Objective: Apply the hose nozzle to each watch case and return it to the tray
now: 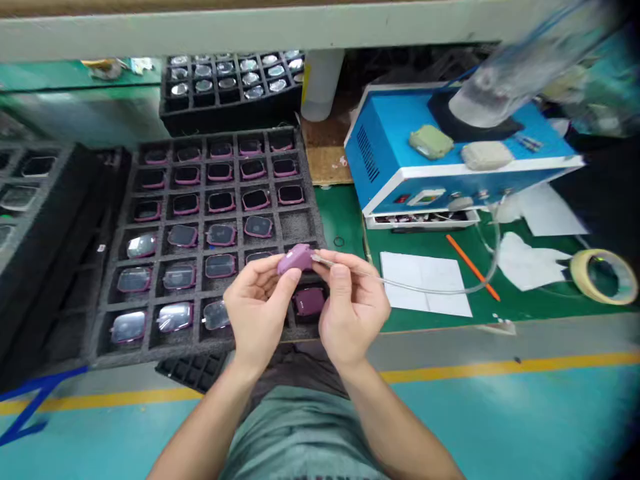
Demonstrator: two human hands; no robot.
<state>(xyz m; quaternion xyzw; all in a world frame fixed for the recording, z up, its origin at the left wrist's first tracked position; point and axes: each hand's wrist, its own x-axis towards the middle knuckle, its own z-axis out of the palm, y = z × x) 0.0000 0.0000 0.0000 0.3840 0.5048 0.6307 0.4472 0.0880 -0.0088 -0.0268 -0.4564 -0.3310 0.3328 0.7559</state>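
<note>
From my remote seat I read this as a delicate moment. The left hand (257,300) is closed in a pinch on a small purple case (296,259), thumb below and fingers behind, holding it in the air above the near right corner of the foam tray (297,225). The right hand (353,310) is closed on a thin metal tip (323,260), whose point touches or nearly touches the case's right edge; I cannot tell which. A clear hose (430,288) runs from that tip across the white sheet (425,283) to the blue machine (400,153). I judge 3 risks. First, the grip on the case is only a fingertip pinch on a smooth, rounded shell, so a sideways push from the tip could twist it loose and drop it onto the purple part (309,301) lying in the cell just under the hands. Second, the hose lies slack in a long curve near the orange pencil (473,267); if it snags there, the tug would pull the tip off its spot. Third, a tip pressed too hard or off line could scratch the shell or smear whatever the hose feeds onto the fingers (280,283).
</note>
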